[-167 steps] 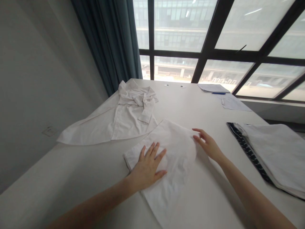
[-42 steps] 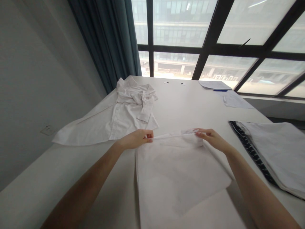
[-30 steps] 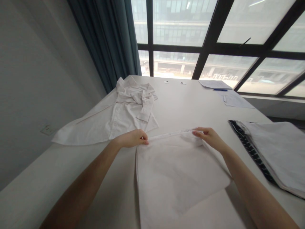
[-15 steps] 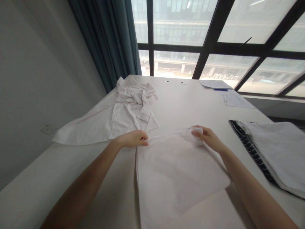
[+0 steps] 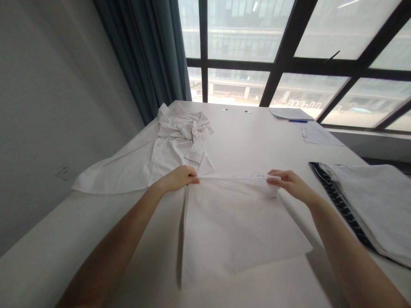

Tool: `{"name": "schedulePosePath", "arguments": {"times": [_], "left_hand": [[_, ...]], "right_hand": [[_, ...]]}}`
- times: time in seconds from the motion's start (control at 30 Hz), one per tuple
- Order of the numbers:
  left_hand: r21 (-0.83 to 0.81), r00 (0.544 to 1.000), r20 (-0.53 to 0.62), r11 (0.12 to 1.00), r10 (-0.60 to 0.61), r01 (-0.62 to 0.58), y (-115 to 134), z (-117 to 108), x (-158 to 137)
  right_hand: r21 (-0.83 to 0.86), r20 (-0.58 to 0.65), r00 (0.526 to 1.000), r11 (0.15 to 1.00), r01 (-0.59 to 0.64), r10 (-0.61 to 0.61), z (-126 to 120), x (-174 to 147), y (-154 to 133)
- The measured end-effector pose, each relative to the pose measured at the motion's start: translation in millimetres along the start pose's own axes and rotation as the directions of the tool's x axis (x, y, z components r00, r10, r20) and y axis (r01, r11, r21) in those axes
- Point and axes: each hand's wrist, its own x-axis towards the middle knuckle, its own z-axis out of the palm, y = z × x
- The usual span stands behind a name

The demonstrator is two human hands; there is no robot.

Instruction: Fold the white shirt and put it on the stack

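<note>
A folded piece of white cloth is stretched between my two hands, its near part hanging down towards me. My left hand pinches the cloth's upper left corner between thumb and fingers. At the upper right corner my right hand grips the same edge, which runs straight and taut between them. What kind of garment or cloth it is, I cannot tell. Just beyond my left hand lies a crumpled white shirt, its sleeves bunched on top.
On the white table, a folded white cloth lies over a black striped one at the right. Paper sheets and a blue pen are at the far right. A wall socket, a blue curtain and windows border the table.
Both hands have lifted the cloth's upper edge slightly, and my right hand has moved a little to the right. The edge is straighter and the lower hem has risen. The shirt has stayed put.
</note>
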Motion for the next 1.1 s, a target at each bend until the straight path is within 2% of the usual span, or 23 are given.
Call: {"name": "schedulePosePath", "arguments": {"times": [0.13,0.23,0.3,0.4,0.5,0.57,0.67,0.77,0.9,0.97,1.1], "left_hand": [[0.009,0.997,-0.081,1.000,-0.014,0.015,-6.5,12.6,7.2],[0.064,0.994,-0.108,0.997,-0.033,0.040,-9.5,19.6,9.2],[0.094,0.992,-0.124,0.995,-0.026,0.037,-9.5,21.1,9.2],[0.120,0.988,-0.155,0.993,0.026,-0.008,-7.0,19.4,8.8],[0.116,0.988,-0.145,0.993,0.050,-0.033,-3.0,17.2,8.0],[0.083,0.995,-0.096,0.996,0.026,-0.018,-0.2,17.1,7.2],[0.039,1.000,-0.012,0.999,-0.021,0.022,3.1,19.8,5.7],[0.018,0.999,0.012,0.999,-0.038,0.038,5.4,23.0,4.8],[-0.032,1.000,0.007,0.999,0.010,-0.010,6.4,23.6,4.9],[-0.072,1.000,0.001,0.997,0.028,-0.028,5.7,23.0,5.9],[-0.093,0.999,-0.043,0.996,-0.010,0.006,1.8,25.2,9.1]], "right_hand": [[-0.072,-0.085,0.994,0.994,-0.079,0.073,12.6,6.2,16.0],[-0.104,-0.162,0.969,0.973,-0.206,0.188,24.9,11.3,29.3],[-0.123,-0.209,0.955,0.963,-0.241,0.212,30.1,14.0,35.6],[-0.182,-0.325,0.942,0.971,-0.154,0.088,32.4,16.7,40.3],[-0.265,-0.455,0.889,0.961,-0.084,-0.048,31.2,16.9,40.5],[-0.229,-0.424,0.905,0.970,-0.086,-0.020,30.6,15.4,39.2],[-0.131,-0.301,0.951,0.984,-0.120,0.075,31.8,12.5,35.8],[-0.035,-0.259,0.959,0.991,-0.132,0.118,33.7,11.1,30.6],[0.146,-0.260,0.953,0.982,-0.123,0.158,31.9,10.8,23.7],[0.128,-0.239,0.957,0.982,-0.136,0.163,29.8,10.9,24.1],[-0.133,-0.215,0.953,0.960,-0.245,0.213,30.2,13.3,34.5]]}}
